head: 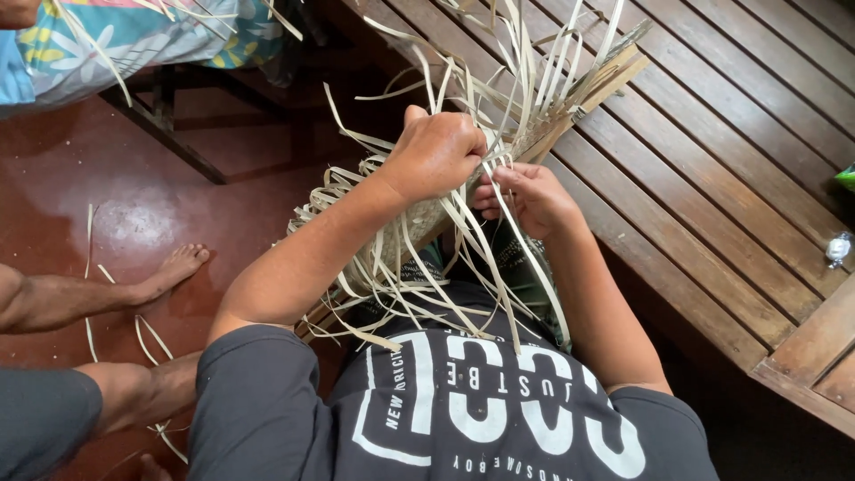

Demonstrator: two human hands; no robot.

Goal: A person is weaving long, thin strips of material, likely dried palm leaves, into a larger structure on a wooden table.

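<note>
My left hand is closed over a bundle of pale dried leaf strips, at the edge of a partly woven mat that lies across my lap. My right hand sits just below and to the right of it, fingers pinching a few of the same strips. Loose strip ends fan upward over the wooden slats and hang down over my dark printed shirt. The woven part under my hands is mostly hidden.
A slatted wooden platform fills the right side, with a small clear wrapper on it. Another person's bare leg and foot rest on the red floor at left, among stray strips. Patterned cloth lies at top left.
</note>
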